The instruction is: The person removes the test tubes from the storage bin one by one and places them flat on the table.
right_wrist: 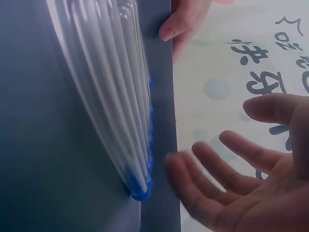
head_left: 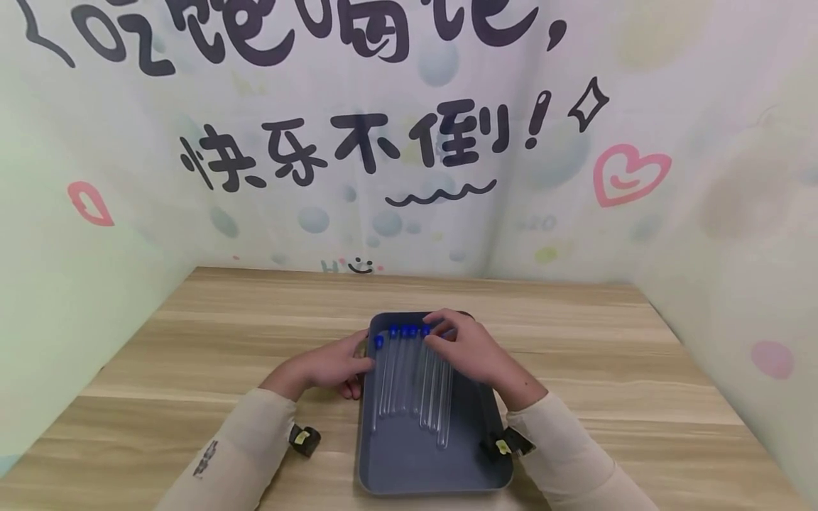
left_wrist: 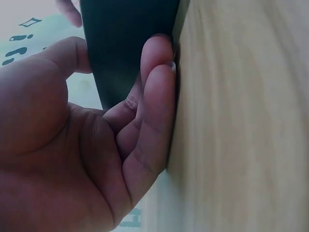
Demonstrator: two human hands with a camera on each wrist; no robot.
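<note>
The right hand [head_left: 469,348] has a loose, spread grip, holding nothing, above the tubes [right_wrist: 111,96]; the left hand [head_left: 335,365] pinches the tray's [head_left: 409,468] left wall. A brushing finger could roll the tubes askew, a tilt slide them. They're clear, slender, blue-capped, in smooth grey on a wood-grained bench [head_left: 255,305]

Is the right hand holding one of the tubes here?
No: in the right wrist view, the right hand holds nothing, its fingers apart from the capped tubes.
</note>
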